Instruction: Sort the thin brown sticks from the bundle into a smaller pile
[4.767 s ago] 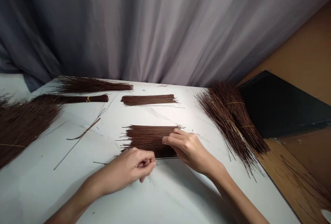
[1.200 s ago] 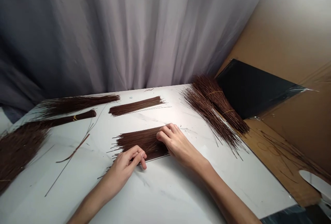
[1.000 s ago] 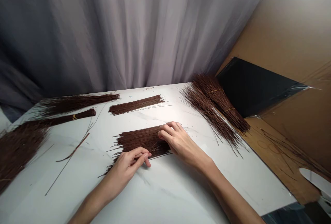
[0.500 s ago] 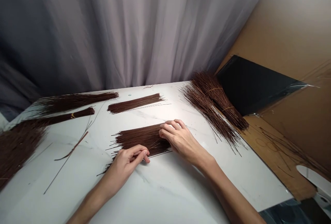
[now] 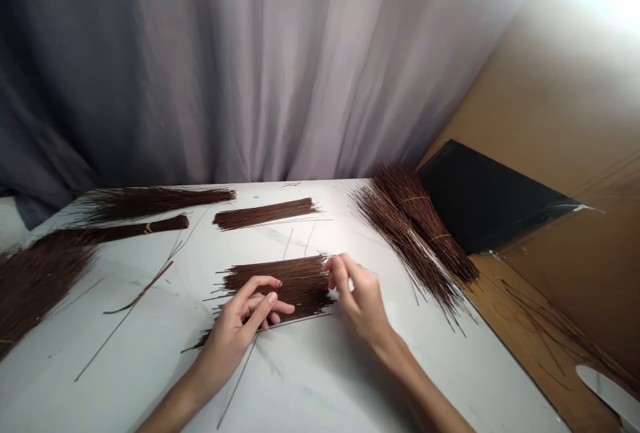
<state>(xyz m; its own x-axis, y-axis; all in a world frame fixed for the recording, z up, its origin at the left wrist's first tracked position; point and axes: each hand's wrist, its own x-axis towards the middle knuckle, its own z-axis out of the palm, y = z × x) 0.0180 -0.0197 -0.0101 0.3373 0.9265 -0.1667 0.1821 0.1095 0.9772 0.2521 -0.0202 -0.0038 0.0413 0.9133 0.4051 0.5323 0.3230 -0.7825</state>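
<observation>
1 flat dk brn stick bndl [image 5: 300, 280]

The left hand [image 5: 255, 310] holds its fingers loosely spread, index and thumb apart; the right hand [image 5: 356, 290] curls its fingers toward the thumb

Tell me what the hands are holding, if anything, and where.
It cannot be told: a thin stick juts out below the left hand, but fingers hide any grip; nothing shows clearly in the right hand.

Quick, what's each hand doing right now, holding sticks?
Left hand: fingers loosely open over the flat sticks; can't tell if gripping one.
Right hand: fingers curled by their end; can't tell if pinching anything.
</observation>
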